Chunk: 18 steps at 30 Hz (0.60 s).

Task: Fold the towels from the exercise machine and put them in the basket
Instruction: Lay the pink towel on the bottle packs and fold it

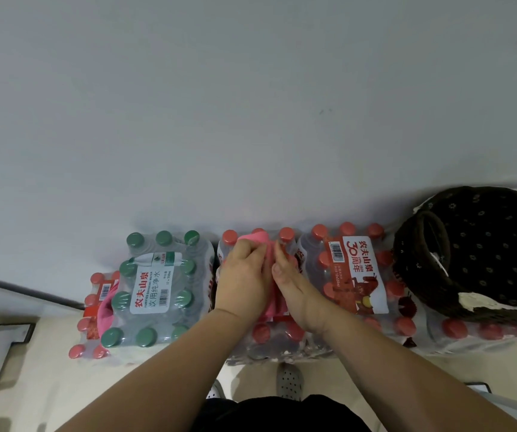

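Forearms reach over the middle water-bottle pack [282, 344], where the pink towel [255, 237] sits half-folded, left hand [244, 275] fingers curled on it, right hand [294, 291] fingers flat, so the basket [413, 266] at right looks unfilled and another pink towel [107, 310] waits left.

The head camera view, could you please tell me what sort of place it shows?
Likely an indoor storage corner, perhaps at home: shrink-wrapped packs of bottled water stand against a plain wall, a dark basket rests on them, and a pink towel lies on one pack.
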Each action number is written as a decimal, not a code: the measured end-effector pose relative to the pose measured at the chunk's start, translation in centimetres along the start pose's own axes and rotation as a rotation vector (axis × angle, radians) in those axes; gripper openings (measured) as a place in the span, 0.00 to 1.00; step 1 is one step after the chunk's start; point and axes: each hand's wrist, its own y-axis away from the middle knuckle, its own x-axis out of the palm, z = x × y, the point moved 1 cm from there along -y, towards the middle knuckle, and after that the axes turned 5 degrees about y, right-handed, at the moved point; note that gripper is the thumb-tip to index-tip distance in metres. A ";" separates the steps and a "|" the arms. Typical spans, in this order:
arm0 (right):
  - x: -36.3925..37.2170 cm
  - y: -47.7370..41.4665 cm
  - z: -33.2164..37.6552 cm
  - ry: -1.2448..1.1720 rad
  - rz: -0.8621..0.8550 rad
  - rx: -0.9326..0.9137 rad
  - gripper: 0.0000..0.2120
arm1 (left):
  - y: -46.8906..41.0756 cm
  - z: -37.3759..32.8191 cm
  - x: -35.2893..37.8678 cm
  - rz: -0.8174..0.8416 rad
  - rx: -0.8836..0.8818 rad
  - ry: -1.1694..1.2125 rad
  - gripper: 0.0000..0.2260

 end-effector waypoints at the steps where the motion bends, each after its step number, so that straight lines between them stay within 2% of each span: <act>1: -0.4 0.0 0.0 -0.006 0.011 -0.006 0.46 | 0.1 0.1 0.3 0.010 0.038 -0.076 0.13; 3: -1.2 0.2 0.1 0.027 0.038 -0.051 0.44 | 0.6 0.4 1.0 0.081 0.062 -0.195 0.19; 5: -1.7 0.8 0.4 0.123 0.078 -0.123 0.41 | 1.4 1.0 1.8 0.221 0.052 -0.292 0.28; 8: -1.6 1.4 0.2 0.416 0.090 -0.179 0.39 | 2.2 1.5 2.4 0.401 0.037 -0.473 0.36; 12: -1.9 1.4 -0.6 0.697 0.048 -0.229 0.39 | 1.9 0.5 2.2 0.498 0.063 -0.593 0.36; 18: -2.4 1.5 -1.0 0.828 0.013 -0.251 0.39 | 1.5 0.3 2.6 0.540 0.017 -0.597 0.38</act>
